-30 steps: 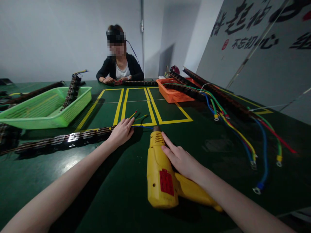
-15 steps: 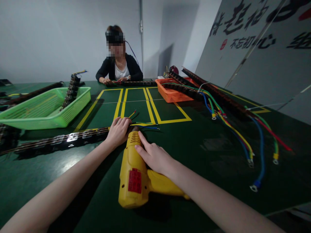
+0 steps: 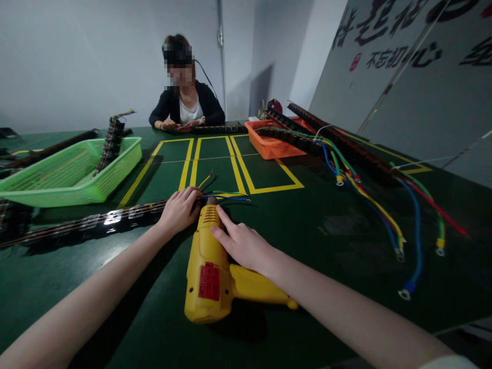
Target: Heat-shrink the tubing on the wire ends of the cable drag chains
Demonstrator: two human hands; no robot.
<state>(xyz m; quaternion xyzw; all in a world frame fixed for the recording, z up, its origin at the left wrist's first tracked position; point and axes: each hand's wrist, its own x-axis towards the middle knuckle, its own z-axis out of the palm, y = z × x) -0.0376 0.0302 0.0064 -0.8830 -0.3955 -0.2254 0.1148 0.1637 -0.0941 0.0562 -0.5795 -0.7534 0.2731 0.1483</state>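
Note:
My left hand (image 3: 180, 209) is closed over the right end of a black cable drag chain (image 3: 96, 225); its fingertips are partly hidden. Just past my fingers, several thin wires (image 3: 226, 196) in yellow, green and blue stick out, with a short red-tipped yellow one (image 3: 205, 180) pointing up. A yellow heat gun (image 3: 207, 266) with a red label lies on its side, its metal nozzle (image 3: 211, 201) close to the wires. My right hand (image 3: 246, 246) grips the gun's body from the right, index finger along the front and thumb on top; the other fingers are hidden.
Left stands a green basket (image 3: 96, 192) with a chain piece in it. An orange basket (image 3: 269, 148) sits at back right, beside long chains whose lugged wires (image 3: 417, 246) spread over the green table (image 3: 307, 307). Across from me sits a person (image 3: 184, 102) handling another chain.
My left hand has shifted slightly left, and more of the heat gun's nozzle shows. The view has moved a little. Across the table, the person's head is bent lower.

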